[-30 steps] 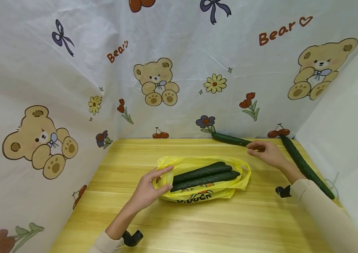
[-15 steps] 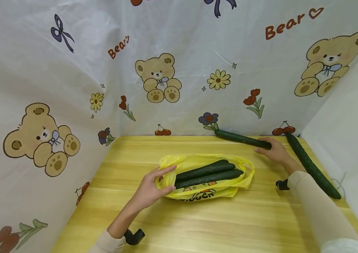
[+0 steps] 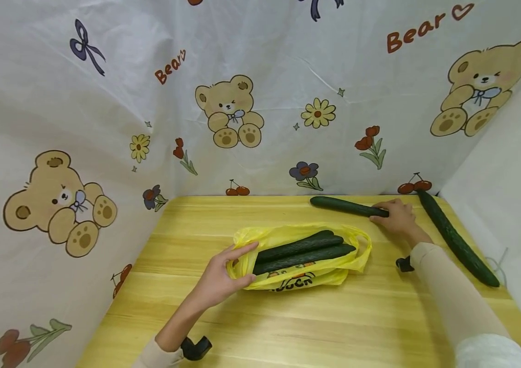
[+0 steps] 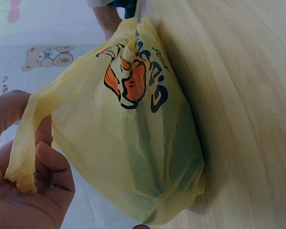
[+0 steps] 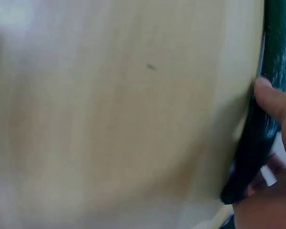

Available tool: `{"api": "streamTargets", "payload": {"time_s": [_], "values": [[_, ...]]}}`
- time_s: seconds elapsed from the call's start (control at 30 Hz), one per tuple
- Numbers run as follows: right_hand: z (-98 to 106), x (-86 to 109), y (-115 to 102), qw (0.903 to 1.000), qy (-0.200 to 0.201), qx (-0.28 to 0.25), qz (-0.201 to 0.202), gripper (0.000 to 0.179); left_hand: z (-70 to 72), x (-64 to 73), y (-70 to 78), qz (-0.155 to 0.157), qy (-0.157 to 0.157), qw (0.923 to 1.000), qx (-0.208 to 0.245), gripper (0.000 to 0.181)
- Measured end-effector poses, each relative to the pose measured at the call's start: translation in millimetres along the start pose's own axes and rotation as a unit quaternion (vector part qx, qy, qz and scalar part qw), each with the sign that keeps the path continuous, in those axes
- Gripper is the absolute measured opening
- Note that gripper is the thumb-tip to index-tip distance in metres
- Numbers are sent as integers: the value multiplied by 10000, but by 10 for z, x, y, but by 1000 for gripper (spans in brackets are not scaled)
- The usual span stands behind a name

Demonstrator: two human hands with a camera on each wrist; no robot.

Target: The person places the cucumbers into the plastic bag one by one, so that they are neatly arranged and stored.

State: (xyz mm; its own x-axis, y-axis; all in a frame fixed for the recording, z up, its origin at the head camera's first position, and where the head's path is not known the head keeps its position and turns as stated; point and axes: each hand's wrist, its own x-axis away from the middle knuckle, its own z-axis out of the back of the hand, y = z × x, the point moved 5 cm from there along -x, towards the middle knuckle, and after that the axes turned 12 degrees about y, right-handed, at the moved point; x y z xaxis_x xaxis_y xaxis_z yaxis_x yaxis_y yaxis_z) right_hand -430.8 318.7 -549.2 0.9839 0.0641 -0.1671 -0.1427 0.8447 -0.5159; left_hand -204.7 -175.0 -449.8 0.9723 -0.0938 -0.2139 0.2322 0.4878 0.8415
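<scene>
A yellow plastic bag (image 3: 324,278) lies on its side with its mouth open, dark green cucumbers (image 3: 306,258) showing inside. My left hand (image 3: 221,273) holds the bag at its left end, thumb and fingers spread at the opening. In the left wrist view, the bag's handle strip (image 4: 26,157) runs across the palm of the left hand (image 4: 33,191), fingers curled about it. At the back of the table, my right hand (image 3: 398,219) grips the right end of a single cucumber (image 3: 343,205). The right wrist view has the thumb pressed along this cucumber (image 5: 271,62).
Another cucumber (image 3: 458,240) lies along the right side of the wooden table (image 3: 324,327). A cloth printed with bears (image 3: 251,168) hangs behind and to the left. A white wall (image 3: 504,204) borders the right side.
My right hand has reached the cucumber at the back and taken hold of its right end; the cucumber has shifted slightly toward me, away from the cloth. My left hand stays at the bag.
</scene>
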Motion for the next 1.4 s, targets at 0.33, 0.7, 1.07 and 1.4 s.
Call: {"api": "streamTargets", "payload": {"time_s": [0.33, 0.7, 1.07, 1.4], "values": [[-3, 37, -90, 9998, 7, 18, 199, 55, 23, -35, -38, -8, 89, 10000, -25, 67], [230, 31, -219, 9972, 173, -146, 718, 53, 30, -39, -43, -51, 165, 9998, 72, 68], [678, 333, -181, 9984, 129, -186, 520, 58, 19, -40, -32, -57, 138, 9998, 134, 67], [1010, 613, 91, 9987, 282, -318, 280, 64, 15, -42, -58, -150, 90, 9997, 194, 66]]}}
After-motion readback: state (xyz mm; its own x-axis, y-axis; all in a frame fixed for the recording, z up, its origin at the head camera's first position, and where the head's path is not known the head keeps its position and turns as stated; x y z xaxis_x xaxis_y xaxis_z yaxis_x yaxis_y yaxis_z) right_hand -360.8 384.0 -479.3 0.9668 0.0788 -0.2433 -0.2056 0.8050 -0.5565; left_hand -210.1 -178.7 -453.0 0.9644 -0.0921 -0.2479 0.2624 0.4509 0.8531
